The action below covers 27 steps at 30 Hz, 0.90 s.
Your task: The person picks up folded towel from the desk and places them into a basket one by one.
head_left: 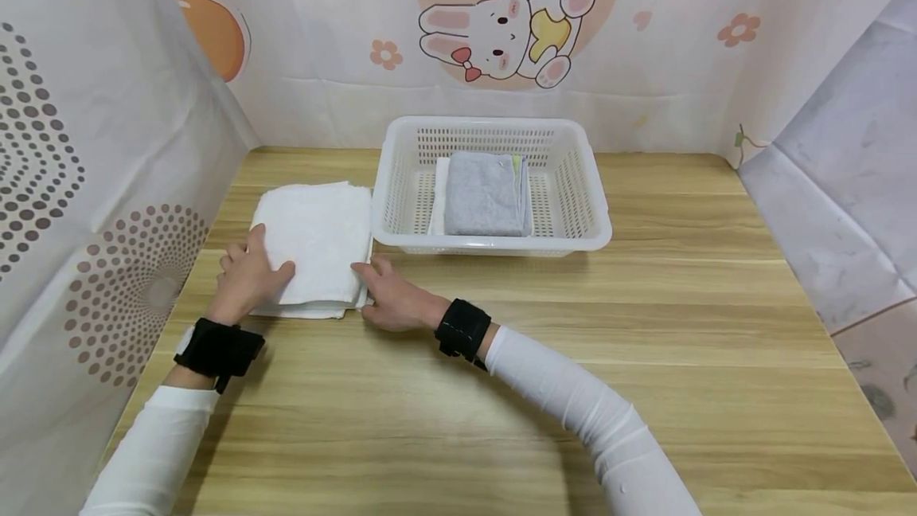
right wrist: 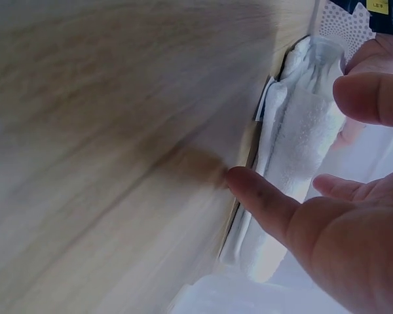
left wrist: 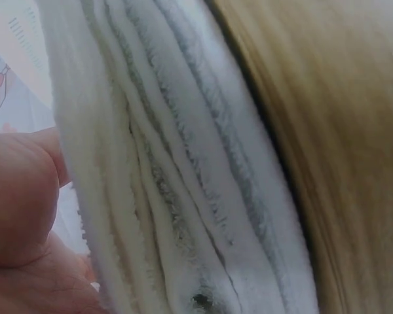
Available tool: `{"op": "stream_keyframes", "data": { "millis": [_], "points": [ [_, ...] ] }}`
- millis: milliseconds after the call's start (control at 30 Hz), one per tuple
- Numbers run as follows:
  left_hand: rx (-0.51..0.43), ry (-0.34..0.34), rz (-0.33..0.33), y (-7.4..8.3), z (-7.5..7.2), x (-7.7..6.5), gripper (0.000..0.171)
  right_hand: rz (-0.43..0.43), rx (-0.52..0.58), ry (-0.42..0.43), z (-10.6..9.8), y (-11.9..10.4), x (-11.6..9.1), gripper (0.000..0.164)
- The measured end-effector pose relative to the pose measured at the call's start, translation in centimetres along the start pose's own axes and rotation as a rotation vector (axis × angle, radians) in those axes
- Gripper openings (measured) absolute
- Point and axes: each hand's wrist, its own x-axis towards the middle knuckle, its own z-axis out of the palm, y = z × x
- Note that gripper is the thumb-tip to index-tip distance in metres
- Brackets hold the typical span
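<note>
A stack of folded white towels (head_left: pixel 311 237) lies on the left part of the table, beside a white plastic basket (head_left: pixel 494 243). My left hand (head_left: pixel 249 275) touches the stack's left side, with the thumb over the top towel and the other fingers spread along the edge. At the near right corner, my right hand (head_left: pixel 396 295) has its thumb and fingers spread against the side. The left wrist view shows the layered towel edges (left wrist: pixel 183 163) close up. In the right wrist view, the fingers (right wrist: pixel 262 199) are extended beside the stack and do not close round it.
Inside the basket lie a folded grey towel (head_left: pixel 481 196) and a white cloth (head_left: pixel 437 205) partly under it. The wooden table (head_left: pixel 444 404) ends at a printed curtain (head_left: pixel 322 38) behind and at the sides.
</note>
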Motion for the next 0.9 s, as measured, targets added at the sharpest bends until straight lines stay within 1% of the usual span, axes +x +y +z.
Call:
{"op": "stream_keyframes", "data": {
  "millis": [233, 433, 900],
  "points": [
    [-0.003, 0.013, -0.013, 0.0, 0.3, -0.4, 0.089, -0.015, -0.018, 0.008, 0.1, 0.1, 0.0, 0.072],
    [-0.001, 0.011, -0.022, 0.0, 0.4, -0.8, 0.089, -0.017, -0.040, 0.014, 0.1, 0.1, 0.0, 0.070],
    [0.009, -0.004, -0.021, -0.1, 0.3, -1.4, 0.093, -0.004, 0.023, -0.027, 0.6, 0.1, 0.0, 0.069]
  ]
}}
